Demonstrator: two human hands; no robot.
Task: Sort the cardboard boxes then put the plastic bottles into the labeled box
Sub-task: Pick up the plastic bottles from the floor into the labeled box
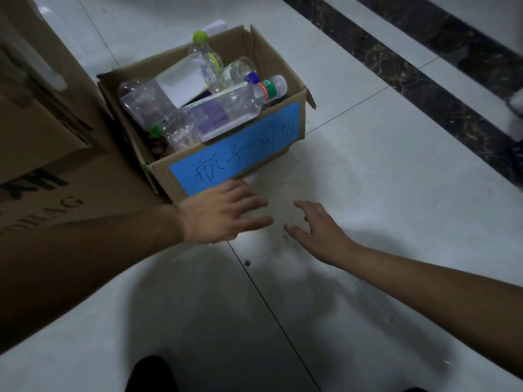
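An open cardboard box [284,77] stands on the floor with a blue handwritten label [235,149] on its near side. Several clear plastic bottles lie piled inside, among them one with a green cap [203,56] and one with a white cap and green band [235,107]. My left hand [223,212] hovers just in front of the box's near lower edge, fingers straight and spread, holding nothing. My right hand [319,232] reaches over the bare floor to the right of it, fingers spread, also empty.
Large brown cardboard boxes [45,131] stand stacked at the left, against the labeled box. The floor [368,171] is pale tile with a dark marble strip [424,80] at the upper right. A dark shoe tip [150,374] shows at the bottom.
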